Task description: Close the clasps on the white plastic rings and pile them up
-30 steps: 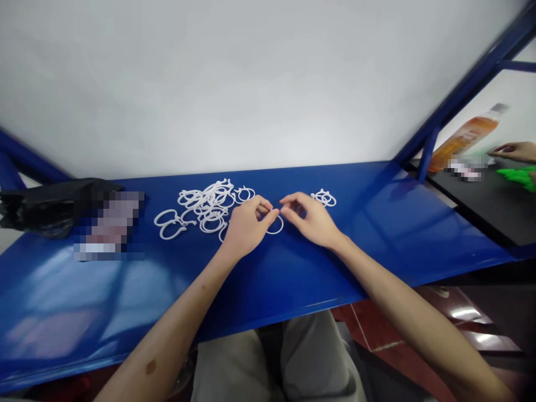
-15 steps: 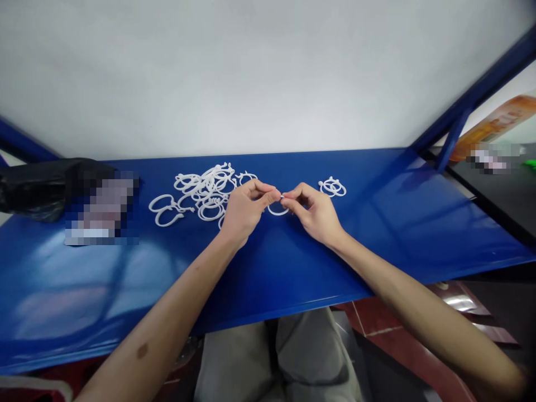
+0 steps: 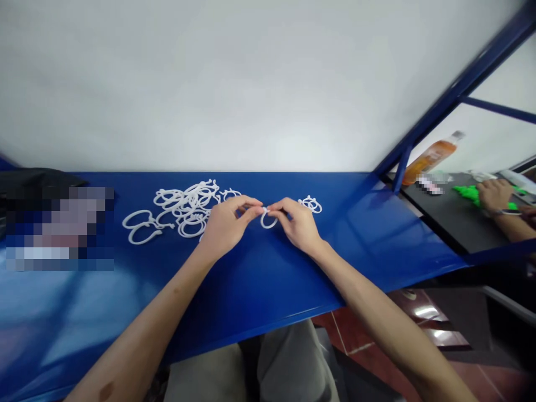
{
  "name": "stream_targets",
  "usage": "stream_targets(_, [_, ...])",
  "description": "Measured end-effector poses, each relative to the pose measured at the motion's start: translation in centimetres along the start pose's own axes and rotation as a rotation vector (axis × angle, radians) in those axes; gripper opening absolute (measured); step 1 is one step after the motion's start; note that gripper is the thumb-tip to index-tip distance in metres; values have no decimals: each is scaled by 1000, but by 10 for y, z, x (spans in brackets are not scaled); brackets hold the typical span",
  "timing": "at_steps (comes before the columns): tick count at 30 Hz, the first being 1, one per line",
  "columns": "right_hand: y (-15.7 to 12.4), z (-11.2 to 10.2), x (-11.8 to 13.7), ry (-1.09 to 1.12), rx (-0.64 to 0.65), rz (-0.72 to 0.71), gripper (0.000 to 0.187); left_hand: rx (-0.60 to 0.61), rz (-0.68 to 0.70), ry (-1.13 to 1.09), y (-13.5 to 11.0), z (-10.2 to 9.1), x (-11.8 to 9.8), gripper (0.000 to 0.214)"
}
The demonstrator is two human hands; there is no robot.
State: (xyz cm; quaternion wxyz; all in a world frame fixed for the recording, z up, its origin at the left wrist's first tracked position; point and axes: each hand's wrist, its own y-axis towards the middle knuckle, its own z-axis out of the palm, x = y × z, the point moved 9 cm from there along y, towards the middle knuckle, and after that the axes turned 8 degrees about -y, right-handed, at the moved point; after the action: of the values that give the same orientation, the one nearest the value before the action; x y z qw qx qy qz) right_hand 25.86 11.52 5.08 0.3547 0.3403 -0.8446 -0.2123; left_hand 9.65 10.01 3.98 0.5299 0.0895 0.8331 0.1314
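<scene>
My left hand (image 3: 224, 226) and my right hand (image 3: 295, 223) meet over the blue table (image 3: 259, 279), fingertips pinched together on one white plastic ring (image 3: 268, 221). The ring hangs between both hands just above the table top. To the left of my left hand lies a loose pile of several white rings (image 3: 184, 209). A small finished cluster of white rings (image 3: 310, 204) rests just behind my right hand.
A black bag (image 3: 37, 181) and a blurred-out item sit at the table's left end. To the right, beyond a blue frame post (image 3: 402, 167), another person's hand (image 3: 496, 195) works by green parts (image 3: 469, 193) and an orange bottle (image 3: 433, 155) on a dark surface.
Both hands stay pinched on the same ring, which now looks drawn into a smaller loop. The view has swung right, bringing the other person's hand into sight.
</scene>
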Motion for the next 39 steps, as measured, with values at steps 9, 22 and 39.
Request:
stream_targets(9, [-14, -80, -132, -407, -190, 587, 20, -45, 120, 920, 0, -11, 20, 22])
stream_targets(22, [-20, -69, -153, -428, -44, 756, 18, -65, 342, 598, -9, 0, -20, 11])
stream_targets(39, [-7, 22, -28, 285, 130, 350, 20, 146, 469, 400, -20, 32, -33, 19])
